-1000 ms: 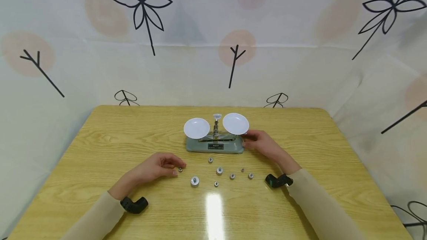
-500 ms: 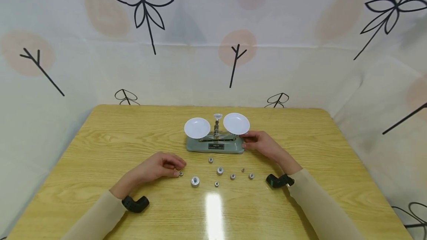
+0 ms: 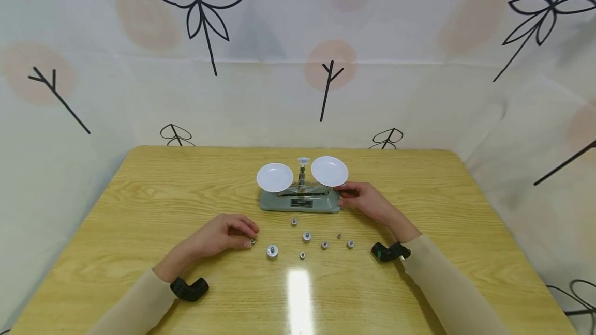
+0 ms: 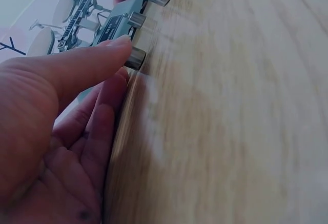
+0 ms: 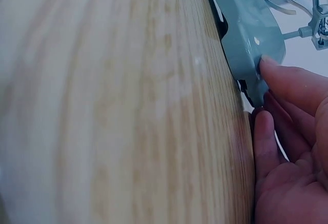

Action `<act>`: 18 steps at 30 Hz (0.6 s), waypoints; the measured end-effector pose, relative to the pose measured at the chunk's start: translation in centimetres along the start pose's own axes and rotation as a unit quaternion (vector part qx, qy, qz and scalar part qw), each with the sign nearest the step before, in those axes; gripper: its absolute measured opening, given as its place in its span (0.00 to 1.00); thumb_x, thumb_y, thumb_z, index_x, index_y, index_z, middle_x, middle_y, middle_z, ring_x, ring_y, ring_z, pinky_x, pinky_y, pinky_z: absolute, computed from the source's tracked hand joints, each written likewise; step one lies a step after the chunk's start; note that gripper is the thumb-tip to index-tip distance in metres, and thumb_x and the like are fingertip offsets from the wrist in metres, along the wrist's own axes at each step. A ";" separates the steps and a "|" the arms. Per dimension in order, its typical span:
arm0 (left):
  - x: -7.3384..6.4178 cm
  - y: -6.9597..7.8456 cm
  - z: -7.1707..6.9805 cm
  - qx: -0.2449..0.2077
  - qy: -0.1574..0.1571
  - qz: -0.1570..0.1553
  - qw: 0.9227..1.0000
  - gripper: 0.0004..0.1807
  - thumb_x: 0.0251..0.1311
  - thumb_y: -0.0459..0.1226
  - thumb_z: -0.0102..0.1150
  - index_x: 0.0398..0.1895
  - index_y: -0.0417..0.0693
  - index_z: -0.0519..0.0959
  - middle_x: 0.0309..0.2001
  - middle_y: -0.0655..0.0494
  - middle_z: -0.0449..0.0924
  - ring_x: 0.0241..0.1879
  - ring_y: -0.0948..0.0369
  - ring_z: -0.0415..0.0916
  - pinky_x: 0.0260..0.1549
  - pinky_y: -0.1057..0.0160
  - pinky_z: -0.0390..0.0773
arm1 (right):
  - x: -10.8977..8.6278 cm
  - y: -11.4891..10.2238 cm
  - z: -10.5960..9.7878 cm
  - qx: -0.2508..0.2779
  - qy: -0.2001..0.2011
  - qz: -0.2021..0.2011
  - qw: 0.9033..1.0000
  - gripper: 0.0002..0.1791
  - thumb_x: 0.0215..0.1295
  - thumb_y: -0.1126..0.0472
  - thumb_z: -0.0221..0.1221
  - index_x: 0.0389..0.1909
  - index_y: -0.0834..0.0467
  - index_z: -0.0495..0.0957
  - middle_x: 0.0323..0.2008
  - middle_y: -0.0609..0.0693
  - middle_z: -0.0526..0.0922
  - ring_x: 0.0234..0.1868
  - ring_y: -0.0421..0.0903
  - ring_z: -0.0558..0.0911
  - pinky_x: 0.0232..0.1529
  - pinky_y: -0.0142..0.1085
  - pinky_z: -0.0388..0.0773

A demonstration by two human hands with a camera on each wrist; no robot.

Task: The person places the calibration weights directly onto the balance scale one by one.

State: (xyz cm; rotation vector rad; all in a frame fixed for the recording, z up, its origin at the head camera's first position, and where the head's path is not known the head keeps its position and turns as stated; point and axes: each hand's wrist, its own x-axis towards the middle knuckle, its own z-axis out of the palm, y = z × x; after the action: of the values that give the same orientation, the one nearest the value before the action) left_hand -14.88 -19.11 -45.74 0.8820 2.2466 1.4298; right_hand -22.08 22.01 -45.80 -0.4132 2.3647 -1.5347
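Observation:
At the left of the row of weights, my left hand (image 3: 222, 235) pinches a small metal weight (image 3: 253, 242) between thumb and fingers, low at the tabletop. In the left wrist view the thumb tip lies against this weight (image 4: 136, 58), and the fingertips are partly hidden behind it. My right hand (image 3: 368, 203) holds the right end of a grey-green balance scale (image 3: 274, 202). Its thumb presses the front of the scale's base (image 5: 248, 39), with the other fingers curled behind the end. The scale carries two white pans (image 3: 274, 178), the right one higher.
Several knobbed metal weights lie in front of the scale, the largest weight (image 3: 272, 252) just right of my left hand. A medium weight (image 3: 307, 237) sits near the middle. The wooden table (image 3: 177, 180) meets a patterned cloth backdrop (image 3: 261, 102) at its far edge.
The left thumb has come up against the small weight, and the fingers have closed in on it. That weight has shifted slightly toward the near edge. The right hand stays at the scale.

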 end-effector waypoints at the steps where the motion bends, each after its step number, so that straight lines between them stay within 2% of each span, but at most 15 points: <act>1: 0.0 0.1 0.1 -0.001 0.000 -0.002 1.000 0.09 0.59 0.33 0.69 0.43 0.44 0.88 0.50 0.51 0.82 0.55 0.54 0.76 0.55 0.67 0.73 | 0.0 0.0 0.0 -0.001 0.001 0.000 1.000 0.27 0.62 0.67 0.67 0.61 0.69 0.75 0.62 0.64 0.75 0.65 0.58 0.72 0.61 0.38 0.73; 7: 0.1 0.2 0.3 -0.008 0.001 -0.017 1.000 0.08 0.59 0.32 0.69 0.42 0.44 0.87 0.49 0.52 0.82 0.54 0.54 0.76 0.54 0.65 0.75 | -0.2 -0.1 -0.1 0.001 -0.002 0.004 1.000 0.28 0.62 0.67 0.67 0.62 0.70 0.74 0.63 0.64 0.75 0.66 0.59 0.71 0.63 0.41 0.71; 14: 0.1 0.4 0.4 0.001 0.010 -0.027 1.000 0.06 0.59 0.33 0.70 0.39 0.47 0.87 0.48 0.53 0.82 0.53 0.56 0.76 0.53 0.66 0.75 | -0.3 -0.1 0.1 0.002 -0.015 -0.015 1.000 0.31 0.60 0.67 0.68 0.64 0.71 0.72 0.64 0.65 0.73 0.68 0.61 0.69 0.65 0.48 0.67; 18: 0.0 0.5 0.4 0.001 0.008 -0.034 0.999 0.04 0.60 0.34 0.69 0.38 0.47 0.87 0.48 0.54 0.82 0.53 0.56 0.76 0.53 0.65 0.75 | -0.2 0.1 0.1 -0.003 -0.024 -0.018 1.000 0.33 0.60 0.69 0.68 0.65 0.71 0.70 0.65 0.66 0.72 0.69 0.61 0.67 0.66 0.48 0.66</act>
State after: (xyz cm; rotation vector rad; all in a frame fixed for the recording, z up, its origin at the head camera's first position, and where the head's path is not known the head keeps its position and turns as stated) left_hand -14.49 -18.65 -45.45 0.7904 2.2676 1.4090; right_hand -21.91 22.02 -45.91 -0.4921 2.3385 -1.5168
